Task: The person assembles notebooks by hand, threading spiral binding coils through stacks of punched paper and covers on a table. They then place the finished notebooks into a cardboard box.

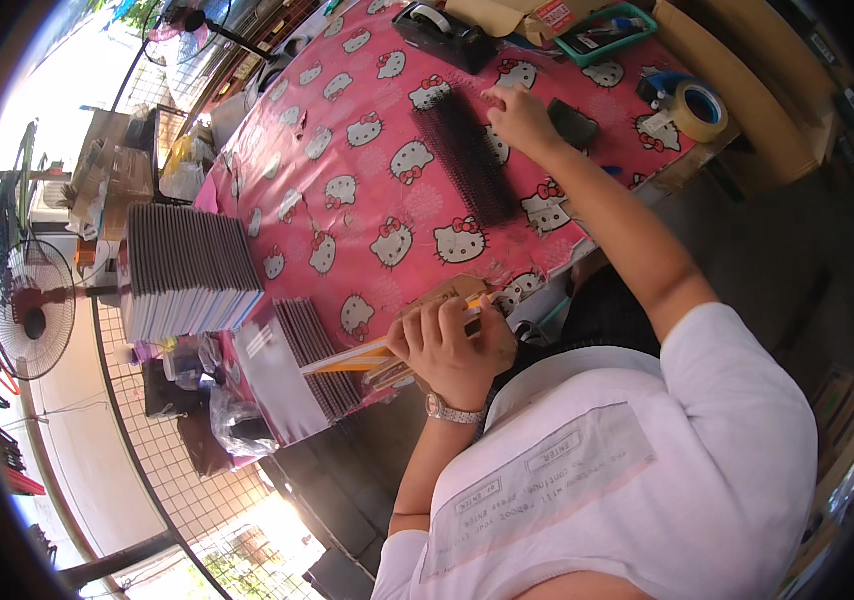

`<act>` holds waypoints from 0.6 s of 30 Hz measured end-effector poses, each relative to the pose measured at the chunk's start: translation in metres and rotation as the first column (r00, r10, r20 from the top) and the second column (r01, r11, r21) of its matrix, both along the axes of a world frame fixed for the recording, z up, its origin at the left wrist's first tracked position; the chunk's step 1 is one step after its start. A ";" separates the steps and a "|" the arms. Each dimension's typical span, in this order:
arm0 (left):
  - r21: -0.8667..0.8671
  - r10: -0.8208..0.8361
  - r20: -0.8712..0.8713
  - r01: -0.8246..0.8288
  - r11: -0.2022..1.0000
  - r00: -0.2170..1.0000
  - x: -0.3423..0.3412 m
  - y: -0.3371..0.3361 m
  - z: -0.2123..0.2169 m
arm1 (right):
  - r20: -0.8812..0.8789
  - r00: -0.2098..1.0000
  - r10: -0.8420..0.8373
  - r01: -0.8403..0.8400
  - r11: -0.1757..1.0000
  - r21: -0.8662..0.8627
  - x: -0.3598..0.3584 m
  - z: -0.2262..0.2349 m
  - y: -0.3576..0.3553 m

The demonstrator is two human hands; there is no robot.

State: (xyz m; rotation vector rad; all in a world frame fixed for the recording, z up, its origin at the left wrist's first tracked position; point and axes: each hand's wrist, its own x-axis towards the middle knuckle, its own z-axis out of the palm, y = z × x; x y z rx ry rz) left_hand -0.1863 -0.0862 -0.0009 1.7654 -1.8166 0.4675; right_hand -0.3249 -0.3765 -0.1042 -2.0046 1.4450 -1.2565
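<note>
My left hand, with a metal-banded watch on its wrist, grips an unbound-looking booklet seen nearly edge-on, its layers white and orange-yellow. Farther off, my right hand is at the far end of a bundle of black spiral binding coils, its fingers curled in a pinch. Whatever lies between those fingertips is too small to make out. Beside that hand rests a small dark block. Left of the booklet lie spiral-bound books, and behind them rises a tall stack of spiral-bound books.
A pink cartoon-patterned cover lies over the table. At its far side are a black tape dispenser and a green tray. Tape rolls sit near the right edge, by cardboard. A standing fan is at left.
</note>
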 end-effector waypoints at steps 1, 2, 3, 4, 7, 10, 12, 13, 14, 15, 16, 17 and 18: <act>0.006 -0.001 -0.017 0.001 1.000 1.000 0.002 0.002 -0.001 | 0.044 0.988 0.149 -0.150 0.989 0.016 -0.006 0.032 0.028; 0.019 -0.007 -0.022 0.008 1.000 1.000 0.001 0.002 -0.001 | 0.082 0.940 0.332 -0.337 0.940 0.054 -0.015 0.058 0.057; 0.035 -0.009 -0.024 0.010 0.999 1.000 0.001 0.005 0.001 | 0.132 0.854 0.503 -0.515 0.852 0.088 -0.019 0.077 0.085; 0.040 -0.013 -0.029 0.015 0.999 0.999 0.001 0.006 0.003 | 0.191 0.733 0.653 -0.676 0.729 0.103 -0.027 0.086 0.108; 0.111 -0.101 -0.050 0.106 0.988 0.994 0.010 0.011 0.012 | 0.248 0.581 0.775 -0.814 0.557 0.166 -0.046 0.106 0.152; 0.168 -0.167 -0.092 0.181 0.969 0.982 0.011 0.016 0.017 | 0.229 0.580 0.782 -0.813 0.571 0.111 -0.051 0.103 0.167; 0.179 -0.163 -0.107 0.180 0.967 0.981 0.008 0.017 0.022 | 0.216 0.572 0.791 -0.809 0.587 -0.010 -0.049 0.103 0.171; 0.181 -0.162 -0.106 0.180 0.967 0.981 0.008 0.018 0.022 | 0.095 0.577 0.811 -0.808 0.584 -0.077 -0.050 0.106 0.172; 0.181 -0.169 -0.119 0.188 0.965 0.978 0.009 0.019 0.022 | -0.029 0.580 0.814 -0.809 0.570 -0.142 -0.050 0.110 0.173; 0.180 -0.174 -0.132 0.197 0.964 0.976 0.009 0.020 0.022 | -0.029 0.578 0.815 -0.810 0.569 -0.142 -0.051 0.112 0.173; 0.181 -0.173 -0.132 0.195 0.964 0.976 0.010 0.021 0.022 | -0.067 0.596 0.800 -0.799 0.584 -0.142 -0.051 0.114 0.174; 0.180 -0.177 -0.126 0.198 0.964 0.976 0.010 0.022 0.022 | -0.107 0.613 0.783 -0.789 0.598 -0.145 -0.052 0.116 0.174; 0.178 -0.182 -0.120 0.201 0.963 0.976 0.010 0.022 0.022 | -0.109 0.612 0.783 -0.789 0.596 -0.146 -0.051 0.117 0.174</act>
